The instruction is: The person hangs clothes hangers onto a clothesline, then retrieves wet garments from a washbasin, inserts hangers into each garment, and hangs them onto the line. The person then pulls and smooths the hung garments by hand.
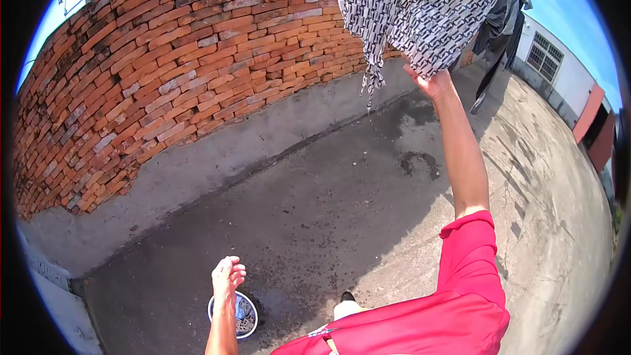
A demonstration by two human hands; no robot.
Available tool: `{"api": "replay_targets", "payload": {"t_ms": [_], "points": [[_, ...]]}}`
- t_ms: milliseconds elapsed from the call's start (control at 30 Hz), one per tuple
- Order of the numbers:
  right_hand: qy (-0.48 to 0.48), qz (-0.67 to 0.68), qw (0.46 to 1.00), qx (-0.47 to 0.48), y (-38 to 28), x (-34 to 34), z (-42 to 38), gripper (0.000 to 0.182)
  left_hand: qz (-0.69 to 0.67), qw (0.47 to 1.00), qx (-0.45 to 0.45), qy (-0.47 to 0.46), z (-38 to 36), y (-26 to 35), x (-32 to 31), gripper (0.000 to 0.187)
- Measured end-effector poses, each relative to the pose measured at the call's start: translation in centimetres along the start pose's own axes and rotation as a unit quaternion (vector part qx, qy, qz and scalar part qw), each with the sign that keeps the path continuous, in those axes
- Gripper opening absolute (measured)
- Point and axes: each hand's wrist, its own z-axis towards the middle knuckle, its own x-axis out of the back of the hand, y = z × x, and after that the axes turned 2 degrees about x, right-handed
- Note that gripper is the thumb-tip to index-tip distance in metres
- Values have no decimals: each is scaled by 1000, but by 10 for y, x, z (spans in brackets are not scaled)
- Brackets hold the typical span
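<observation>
A white garment with a black geometric print (427, 10) hangs high at the upper right, its lower edge bunched and pointed. My right hand (432, 84) is raised to that hem and grips it, with several fingers hidden behind the cloth. Low on the left, my left hand (228, 276) holds nothing; its fingers are loosely bent and slightly apart. Beneath the left hand and forearm, a white-rimmed bucket (254, 325) stands on the ground with dark patterned and blue cloth inside, partly covered by the arm.
Dark garments (491, 43) hang beyond the printed one. A brick wall (197, 59) with a grey plastered base runs along the left. Wet spots mark the concrete ground (315, 204). A white building (552, 59) with a barred window stands at the far right.
</observation>
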Motion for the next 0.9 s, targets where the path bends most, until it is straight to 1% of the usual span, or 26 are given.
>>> {"api": "replay_targets", "payload": {"t_ms": [33, 67, 100, 133, 167, 200, 233, 267, 300, 333, 367, 400, 433, 467, 533, 567, 600, 667, 700, 733, 800, 867, 900], "points": [[-193, 65, 977, -65, 4, 6, 16, 21, -16, 996, -55, -73, 7, 48, -44, 35], [-372, 122, 911, -132, 5, 20, 30, 21, 31, 981, -136, -136, 26, 90, -88, 42], [-316, 108, 934, -127, 4, 28, 33, 21, 50, 956, -216, -194, 31, 141, -141, 56], [-270, 94, 951, -118, 5, 19, 40, 21, 67, 927, -281, -241, 20, 195, -198, 66], [-159, 125, 974, -104, 2, -20, 20, 21, 33, 900, -318, -297, 15, 237, -250, 76], [-116, 91, 984, -97, 1, -22, 39, 23, -18, 890, -309, -336, 17, 270, -298, 84], [-227, -134, 956, 130, 15, -22, 57, 25, -52, 895, -254, -363, 19, 298, -344, 92], [-337, -38, 941, 7, 2, -29, 54, 27, -53, 909, -199, -361, 16, 319, -382, 98], [-414, 32, 900, -132, -10, -38, 50, 29, 1, 927, -191, -322, 16, 331, -412, 94], [-404, -16, 909, -104, -8, -25, 67, 30, 41, 933, -203, -295, 25, 333, -434, 73], [-392, -65, 915, -77, -7, -13, 84, 31, 50, 936, -222, -269, 36, 332, -446, 58], [-329, -210, 920, 41, -5, 0, 102, 31, 58, 938, -240, -241, 46, 332, -448, 44], [-199, -163, 966, 31, -16, -34, 65, 32, 104, 913, -331, -216, 53, 334, -438, 36], [-65, -106, 992, 35, -27, -72, 24, 33, 149, 876, -419, -187, 62, 338, -422, 30], [-37, -99, 993, 54, -30, -62, 41, 34, 113, 887, -405, -193, 80, 352, -385, 27], [-22, -96, 993, 61, -29, -52, 54, 35, 121, 886, -408, -184, 82, 359, -364, 24], [-7, -94, 993, 69, -29, -39, 69, 35, 128, 884, -413, -176, 77, 366, -346, 23], [25, -93, 992, 87, -29, -8, 99, 36, 85, 899, -381, -197, 65, 367, -326, 21], [27, -86, 994, 69, -26, 13, 126, 38, 75, 895, -373, -234, 49, 366, -318, 21], [0, -43, 996, 75, -24, 14, 127, 41, 64, 898, -364, -241, 48, 362, -312, 20], [-12, -14, 998, 65, -1, 23, 148, 45, 44, 899, -348, -263, 46, 357, -305, 20], [-9, 29, 998, 52, 29, 7, 138, 45, -68, 919, -229, -313, 36, 352, -290, 19], [-5, 52, 998, 47, 39, -4, 128, 45, -94, 915, -154, -362, 32, 342, -286, 22]]}}
